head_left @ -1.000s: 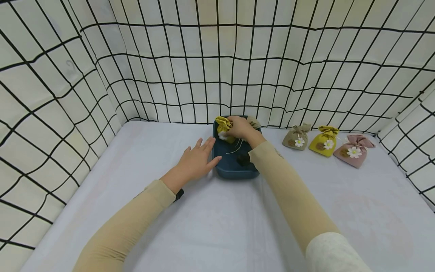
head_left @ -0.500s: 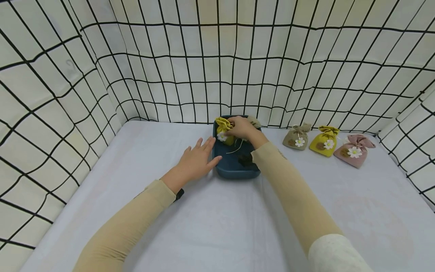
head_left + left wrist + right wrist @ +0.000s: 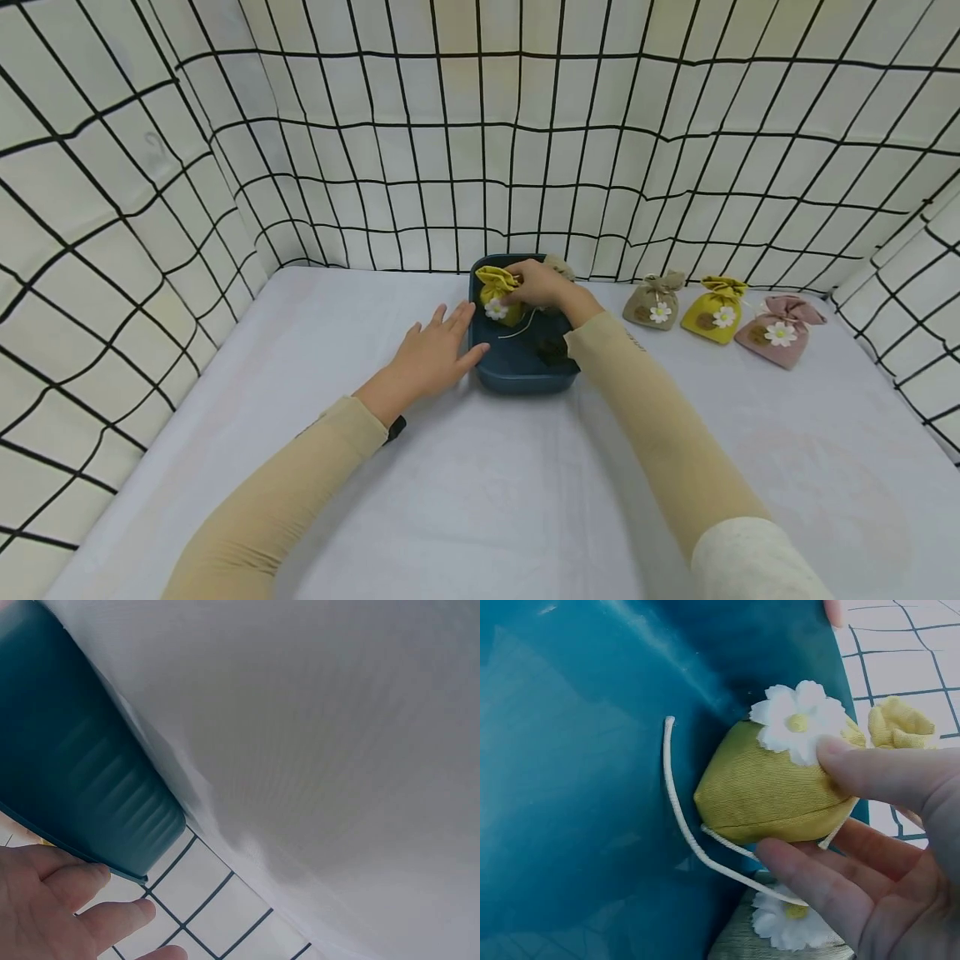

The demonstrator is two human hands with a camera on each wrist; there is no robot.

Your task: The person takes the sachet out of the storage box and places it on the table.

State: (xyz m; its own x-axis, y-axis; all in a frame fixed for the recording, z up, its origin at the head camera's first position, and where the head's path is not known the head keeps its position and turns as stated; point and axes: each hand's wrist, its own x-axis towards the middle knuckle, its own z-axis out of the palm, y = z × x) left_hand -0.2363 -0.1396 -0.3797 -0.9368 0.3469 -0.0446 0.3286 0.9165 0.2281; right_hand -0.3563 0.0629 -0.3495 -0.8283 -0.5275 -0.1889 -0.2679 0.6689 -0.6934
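Note:
My right hand (image 3: 543, 282) reaches into a blue basin (image 3: 525, 382) and holds a small yellow drawstring pouch (image 3: 772, 787) with a white flower on it. In the right wrist view the thumb lies by the flower and the fingers are under the pouch. A white cord (image 3: 681, 817) trails from it over the basin wall. Just below sits a grey-green pouch (image 3: 739, 930), also with a white flower, partly covered by the hand. My left hand (image 3: 429, 358) has its fingers spread, with fingertips right at the basin's left rim.
To the right of the basin stand a beige pouch (image 3: 651, 305), another yellow pouch (image 3: 712, 312) and a pink pouch (image 3: 783, 329), each with a white flower. Black grid netting (image 3: 517, 129) encloses the white-covered table (image 3: 480, 492) at the back and sides.
The right hand has shifted slightly right, and the yellow pouch in the basin has moved a little right and down, standing more upright. The left hand has stayed in place.

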